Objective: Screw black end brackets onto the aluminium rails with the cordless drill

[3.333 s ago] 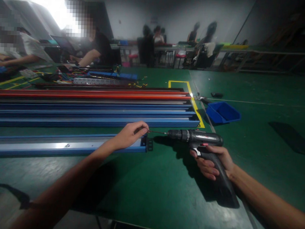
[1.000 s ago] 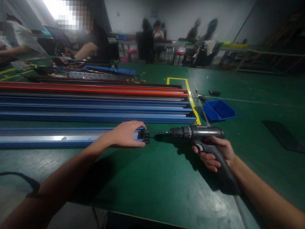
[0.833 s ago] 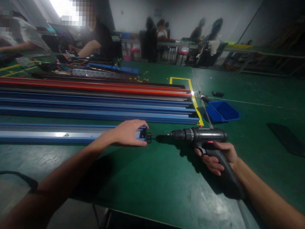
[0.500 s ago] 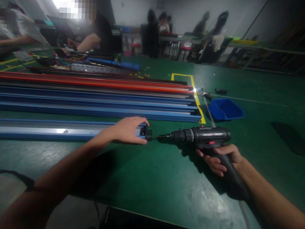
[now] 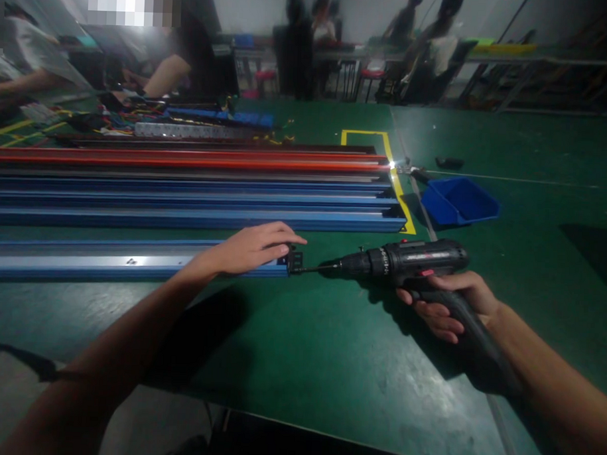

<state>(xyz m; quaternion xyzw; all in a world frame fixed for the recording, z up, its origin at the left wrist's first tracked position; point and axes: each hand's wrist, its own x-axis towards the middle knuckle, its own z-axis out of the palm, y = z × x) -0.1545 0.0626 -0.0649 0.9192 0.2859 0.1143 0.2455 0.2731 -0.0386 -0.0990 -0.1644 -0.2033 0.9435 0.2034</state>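
A long blue metal rail (image 5: 108, 260) lies across the green table (image 5: 319, 361) in front of me. My left hand (image 5: 253, 249) rests flat on the rail's right end, fingers stretched out, pressing it down. A small black end piece (image 5: 295, 261) sits on that end. My right hand (image 5: 447, 305) is closed round the grip of a black cordless drill (image 5: 412, 261). The drill lies level, pointing left, and its bit tip (image 5: 302, 269) meets the black end piece.
Several more blue rails (image 5: 185, 207) and red rails (image 5: 186, 160) are stacked behind. A blue plastic bin (image 5: 458, 201) stands at the right beside yellow floor tape (image 5: 399, 191). Other people sit at the far left and at back tables. The table's near edge runs below my arms.
My left hand went from pinching at the bit tip to lying flat on the rail's end. The drill bit closed in on the black end piece. My view dipped downward.
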